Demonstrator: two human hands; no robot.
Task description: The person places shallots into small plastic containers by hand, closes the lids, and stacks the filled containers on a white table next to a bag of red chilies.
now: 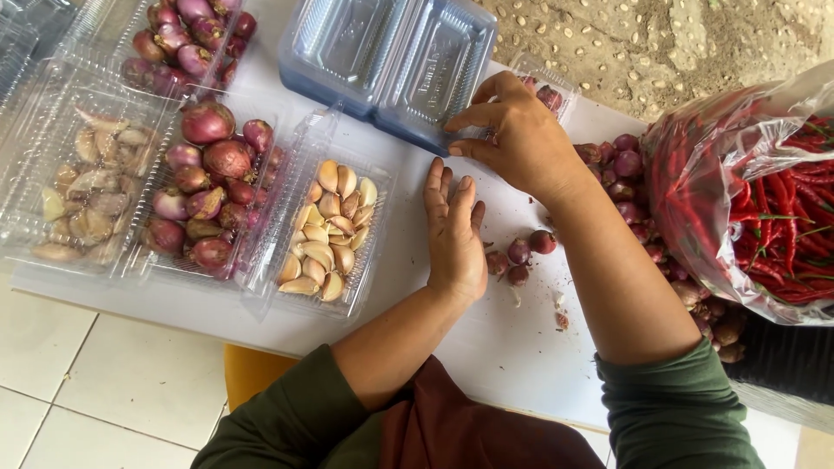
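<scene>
My right hand (514,132) grips the near edge of a stack of empty clear plastic containers (387,54) at the back of the white table (486,347). My left hand (453,233) lies flat on the table with fingers together, holding nothing, just right of an open clear container of peeled garlic cloves (326,227). A few loose shallots (519,254) lie between my two forearms.
Open containers of shallots (208,187) and of garlic (87,187) stand to the left, another with shallots (187,35) behind. A clear bag of red chillies (764,200) sits at right beside a pile of shallots (638,187). Tiled floor lies below the table's near edge.
</scene>
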